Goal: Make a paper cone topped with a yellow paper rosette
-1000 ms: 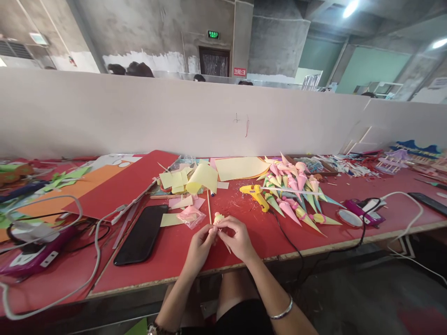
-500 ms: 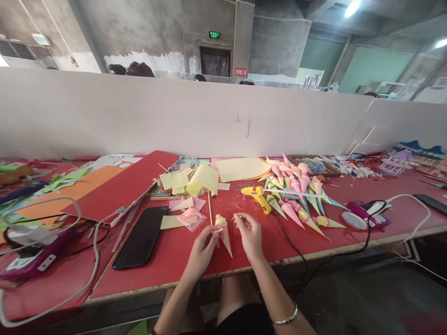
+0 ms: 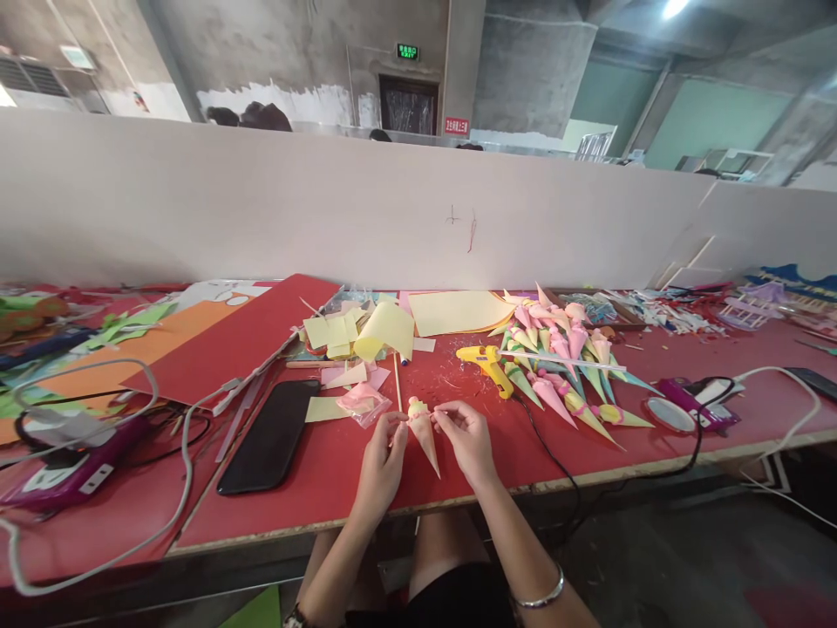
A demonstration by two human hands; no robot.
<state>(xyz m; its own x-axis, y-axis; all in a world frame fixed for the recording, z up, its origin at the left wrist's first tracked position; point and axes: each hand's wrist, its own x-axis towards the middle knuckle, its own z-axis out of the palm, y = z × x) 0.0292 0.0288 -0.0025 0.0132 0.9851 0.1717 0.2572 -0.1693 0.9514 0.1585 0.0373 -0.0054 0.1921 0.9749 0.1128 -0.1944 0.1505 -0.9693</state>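
A small paper cone [image 3: 425,433] with a pale yellow and pink top sits between my two hands, its tip pointing toward me. My left hand [image 3: 383,462] pinches the cone near its top, fingers closed. My right hand [image 3: 466,438] is beside the top on the right, fingertips pinched on a thin pink strip at the rim. Both hands hover over the red table [image 3: 327,488] near its front edge. A thin wooden stick [image 3: 397,382] lies just behind the cone.
A black phone [image 3: 269,436] lies left of my hands. A yellow glue gun [image 3: 487,365] and a pile of finished paper cones [image 3: 562,358] are at the right. Yellow paper pieces [image 3: 366,336], red and orange sheets [image 3: 215,344], cables and a grey partition are behind.
My right hand pulled away from the cone to the right, then came back to its top. The cone stays in my left hand, tip toward me. The view shifted slightly.
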